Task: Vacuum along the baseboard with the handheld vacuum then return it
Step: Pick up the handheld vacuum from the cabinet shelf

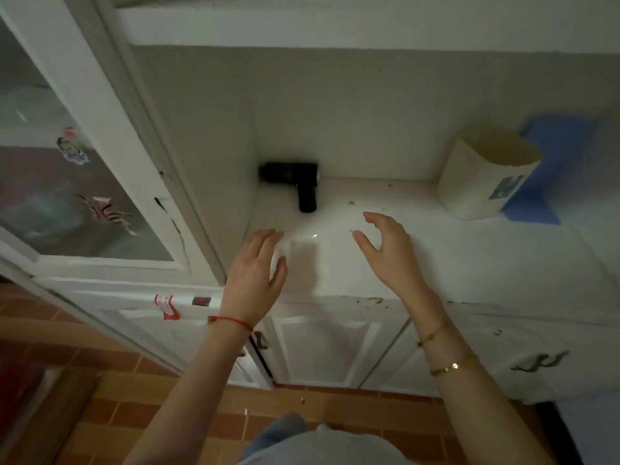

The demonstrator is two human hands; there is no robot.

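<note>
A black handheld vacuum (295,181) lies on the white counter (469,256) against the back wall, its handle pointing toward me. My left hand (256,271) hovers over the counter's front part, below and left of the vacuum, fingers relaxed and holding nothing. My right hand (385,250) hangs in the air to the right of the vacuum's handle, fingers loosely spread and empty. Neither hand touches the vacuum.
A cream bin (483,176) stands at the back right of the counter, with a blue sheet (550,169) behind it. A tall glass-door cabinet (84,182) with stickers rises on the left. Cupboard doors (322,347) sit below the counter. Small crumbs (350,203) dot the counter.
</note>
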